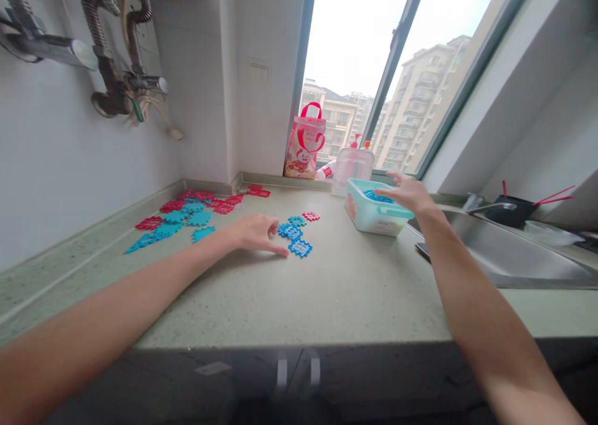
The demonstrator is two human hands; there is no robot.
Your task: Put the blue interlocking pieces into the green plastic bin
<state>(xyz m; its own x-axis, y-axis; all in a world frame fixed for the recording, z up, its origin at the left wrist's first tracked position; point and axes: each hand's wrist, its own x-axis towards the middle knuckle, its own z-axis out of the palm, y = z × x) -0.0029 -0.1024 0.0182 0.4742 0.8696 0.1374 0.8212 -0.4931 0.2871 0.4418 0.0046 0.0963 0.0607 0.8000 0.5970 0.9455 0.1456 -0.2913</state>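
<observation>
While your left hand (255,232) rests loose-fingered touching the blue tiles (294,238), treat them as light, stiff plastic; pinch an edge. Your right hand (408,193) hovers, fingers spread and holding nothing, over the tub (376,216).

Blue tiles (294,238) flat on counter; teal tub (376,216) upright, open, holding blue tiles
</observation>
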